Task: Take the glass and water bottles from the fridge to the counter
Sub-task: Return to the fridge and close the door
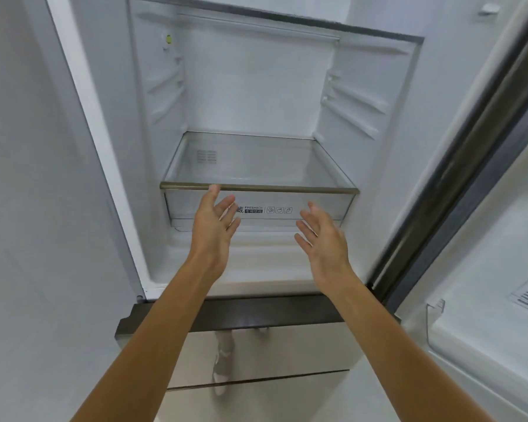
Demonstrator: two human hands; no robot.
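The fridge stands open, white and lit inside. Low in the compartment, a glass shelf with a metal front edge lies over a clear drawer marked FRESHBOX. The door swings out right.

The fridge compartment stood open to the front, its door hinged wide on the right. Between the upper shelf and the glass shelf the cavity offered broad passage, narrowed slightly by ribbed rails on both side walls. The metal trim formed a front lip on the glass shelf. The closed drawer directly beneath blocked entry below it. The left hand and right hand, fingers spread, hung before the drawer with a gap between them. A dark ledge bounded the opening below.
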